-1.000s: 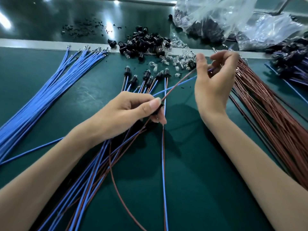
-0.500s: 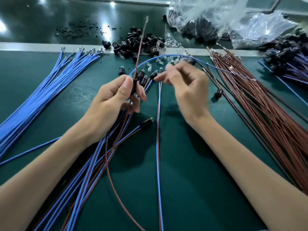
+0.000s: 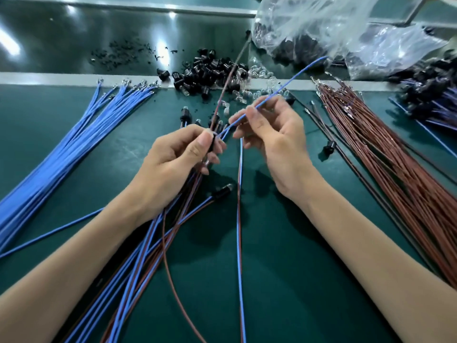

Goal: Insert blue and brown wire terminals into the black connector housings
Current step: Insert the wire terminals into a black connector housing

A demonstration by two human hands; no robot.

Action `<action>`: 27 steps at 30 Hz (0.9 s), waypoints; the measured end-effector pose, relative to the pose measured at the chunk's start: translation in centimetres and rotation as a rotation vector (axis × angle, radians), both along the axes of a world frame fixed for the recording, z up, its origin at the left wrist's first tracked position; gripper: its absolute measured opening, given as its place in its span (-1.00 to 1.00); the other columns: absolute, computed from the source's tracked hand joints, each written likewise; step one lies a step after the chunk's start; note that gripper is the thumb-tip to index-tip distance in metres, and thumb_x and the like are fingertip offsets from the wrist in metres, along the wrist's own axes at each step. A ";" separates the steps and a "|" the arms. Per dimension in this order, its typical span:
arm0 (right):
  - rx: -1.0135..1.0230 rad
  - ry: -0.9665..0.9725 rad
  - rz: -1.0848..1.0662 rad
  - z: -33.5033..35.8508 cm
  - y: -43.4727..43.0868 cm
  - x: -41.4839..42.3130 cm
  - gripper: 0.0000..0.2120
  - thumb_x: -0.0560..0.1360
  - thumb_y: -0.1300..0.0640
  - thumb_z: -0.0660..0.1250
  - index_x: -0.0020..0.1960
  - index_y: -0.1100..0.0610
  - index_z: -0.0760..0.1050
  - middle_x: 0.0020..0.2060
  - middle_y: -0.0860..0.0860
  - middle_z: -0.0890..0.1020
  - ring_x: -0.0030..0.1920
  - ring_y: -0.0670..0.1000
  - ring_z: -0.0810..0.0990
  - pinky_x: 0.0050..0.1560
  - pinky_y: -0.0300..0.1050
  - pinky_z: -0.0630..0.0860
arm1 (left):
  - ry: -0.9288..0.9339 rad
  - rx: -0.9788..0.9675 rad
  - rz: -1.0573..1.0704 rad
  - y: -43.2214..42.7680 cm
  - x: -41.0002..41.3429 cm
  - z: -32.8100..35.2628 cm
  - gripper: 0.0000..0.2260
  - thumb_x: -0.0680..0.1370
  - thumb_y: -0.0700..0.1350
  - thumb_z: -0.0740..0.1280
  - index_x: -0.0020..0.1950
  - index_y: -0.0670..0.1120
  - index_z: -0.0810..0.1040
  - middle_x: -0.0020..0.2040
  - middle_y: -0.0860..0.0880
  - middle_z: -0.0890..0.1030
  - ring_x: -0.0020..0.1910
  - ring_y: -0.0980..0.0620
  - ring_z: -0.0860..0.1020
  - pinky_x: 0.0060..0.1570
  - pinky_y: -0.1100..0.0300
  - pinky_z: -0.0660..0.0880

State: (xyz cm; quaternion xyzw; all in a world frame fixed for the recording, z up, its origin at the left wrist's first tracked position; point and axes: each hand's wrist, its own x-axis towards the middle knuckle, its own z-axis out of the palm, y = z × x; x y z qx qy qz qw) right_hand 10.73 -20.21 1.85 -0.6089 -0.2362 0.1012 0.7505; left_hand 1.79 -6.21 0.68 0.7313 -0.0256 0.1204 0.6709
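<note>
The left hand (image 3: 178,157) pinched a small black housing (image 3: 212,144) between thumb and fingers, and a brown wire (image 3: 230,75) rose from it toward the far side. The right hand (image 3: 277,139) pinched a blue wire (image 3: 284,86) just beside that housing — its free end slanted up to the right. On the green desk (image 3: 309,268) lay a blue bundle (image 3: 74,144) at left and a brown bundle (image 3: 383,157) at right. A pile of black housings (image 3: 210,70) sat beyond — near clear plastic bags (image 3: 321,26).

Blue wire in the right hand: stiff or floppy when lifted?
Probably semi-stiff: the blue wire runs nearly straight past the right hand without drooping. Likely light: a fingertip pinch carries it. Longer spans probably bend, like the brown wire curving over the mat.
</note>
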 end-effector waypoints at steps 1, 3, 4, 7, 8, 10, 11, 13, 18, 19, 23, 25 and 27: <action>0.031 -0.022 -0.046 0.1 -0.2 0.2 -0.84 0.59 0.32 0.20 -0.12 0.12 0.36 -0.35 -0.07 0.65 -0.39 -0.12 0.57 -0.34 -0.28 0.46 | -0.012 -0.005 0.038 0.0 0.1 -0.1 -0.80 0.57 -0.01 0.21 -0.13 -0.09 0.53 -0.17 0.10 0.60 -0.21 0.19 0.51 -0.20 0.31 0.48; 0.067 -0.077 -0.124 0.2 -0.5 0.3 -0.86 0.57 0.33 0.22 -0.11 0.13 0.38 -0.37 -0.06 0.63 -0.39 -0.11 0.56 -0.32 -0.28 0.48 | -0.039 0.053 0.110 -0.1 0.2 -0.2 -0.84 0.53 0.01 0.28 -0.13 -0.06 0.53 -0.24 0.12 0.58 -0.25 0.24 0.50 -0.19 0.38 0.48; 0.081 -0.107 -0.149 0.3 -0.5 0.3 -0.86 0.57 0.33 0.23 -0.10 0.13 0.39 -0.38 -0.06 0.63 -0.39 -0.10 0.56 -0.30 -0.28 0.48 | -0.047 0.089 0.144 -0.1 0.2 -0.2 -0.86 0.51 0.02 0.32 -0.15 -0.04 0.53 -0.28 0.12 0.56 -0.29 0.27 0.48 -0.20 0.41 0.46; 0.102 -0.200 -0.171 0.4 -0.3 -0.2 -0.85 0.56 0.35 0.23 -0.10 0.13 0.37 -0.34 -0.04 0.63 -0.36 -0.10 0.59 -0.26 -0.25 0.53 | -0.053 0.167 0.182 -0.3 0.2 -0.1 -0.91 0.43 0.01 0.36 -0.20 0.02 0.50 -0.37 0.21 0.52 -0.36 0.32 0.42 -0.25 0.50 0.35; 0.096 -0.224 -0.167 0.5 -0.2 -0.4 -0.85 0.56 0.35 0.23 -0.10 0.13 0.36 -0.33 0.00 0.62 -0.36 -0.09 0.60 -0.25 -0.24 0.53 | -0.046 0.172 0.182 -0.4 0.2 -0.1 -0.90 0.41 0.01 0.37 -0.21 0.02 0.50 -0.38 0.23 0.52 -0.36 0.33 0.42 -0.25 0.50 0.34; 0.099 -0.252 -0.170 0.5 0.0 -0.8 -0.85 0.56 0.35 0.23 -0.09 0.15 0.35 -0.31 0.03 0.61 -0.36 -0.10 0.60 -0.26 -0.24 0.52 | -0.031 0.144 0.171 -0.5 0.2 0.1 -0.88 0.37 0.00 0.39 -0.21 -0.01 0.52 -0.36 0.21 0.53 -0.34 0.32 0.44 -0.25 0.50 0.36; 0.114 -0.258 -0.185 0.6 0.0 -0.9 -0.86 0.56 0.35 0.23 -0.09 0.15 0.35 -0.32 0.02 0.61 -0.37 -0.10 0.60 -0.26 -0.24 0.52 | -0.025 0.133 0.168 -0.5 0.2 0.1 -0.87 0.36 0.00 0.40 -0.21 -0.02 0.53 -0.34 0.18 0.54 -0.32 0.32 0.46 -0.25 0.49 0.37; 0.147 -0.271 -0.216 0.8 -0.1 -0.9 -0.85 0.56 0.36 0.23 -0.09 0.14 0.36 -0.35 -0.05 0.61 -0.38 -0.10 0.59 -0.27 -0.24 0.51 | -0.017 0.148 0.173 -0.6 0.1 0.2 -0.86 0.35 -0.01 0.40 -0.20 -0.05 0.54 -0.30 0.13 0.55 -0.31 0.32 0.47 -0.24 0.48 0.39; 0.091 -0.275 -0.195 0.8 -0.1 -0.9 -0.85 0.56 0.36 0.23 -0.09 0.14 0.35 -0.33 0.01 0.60 -0.38 -0.12 0.58 -0.26 -0.25 0.52 | 0.002 0.209 0.191 -0.7 0.1 0.4 -0.85 0.36 0.00 0.40 -0.20 -0.06 0.54 -0.29 0.09 0.53 -0.33 0.31 0.45 -0.27 0.49 0.36; 0.087 -0.272 -0.192 0.8 -0.1 -0.9 -0.85 0.57 0.36 0.23 -0.09 0.14 0.35 -0.32 0.03 0.60 -0.38 -0.12 0.59 -0.26 -0.25 0.52 | 0.006 0.217 0.193 -0.7 0.1 0.4 -0.86 0.36 0.01 0.40 -0.20 -0.04 0.54 -0.30 0.10 0.53 -0.33 0.30 0.45 -0.28 0.48 0.36; 0.102 -0.260 -0.197 0.8 0.0 -0.9 -0.85 0.57 0.35 0.23 -0.08 0.13 0.35 -0.32 0.03 0.61 -0.37 -0.10 0.60 -0.25 -0.23 0.52 | 0.005 0.214 0.194 -0.8 0.1 0.4 -0.87 0.35 0.01 0.40 -0.21 -0.03 0.55 -0.31 0.13 0.53 -0.33 0.31 0.45 -0.26 0.48 0.36; 0.083 -0.249 -0.166 0.6 0.1 -1.0 -0.85 0.56 0.36 0.24 -0.09 0.15 0.35 -0.32 0.07 0.61 -0.38 -0.09 0.59 -0.26 -0.24 0.52 | 0.004 0.224 0.189 -0.8 0.0 0.4 -0.84 0.36 0.01 0.40 -0.19 -0.07 0.56 -0.30 0.10 0.53 -0.32 0.30 0.46 -0.26 0.47 0.37; 0.055 -0.241 -0.143 0.5 0.1 -1.0 -0.85 0.56 0.36 0.24 -0.09 0.15 0.36 -0.31 0.10 0.60 -0.38 -0.09 0.59 -0.26 -0.24 0.52 | 0.009 0.229 0.180 -0.7 0.0 0.4 -0.79 0.36 0.01 0.41 -0.16 -0.12 0.58 -0.28 0.06 0.54 -0.30 0.27 0.46 -0.24 0.44 0.39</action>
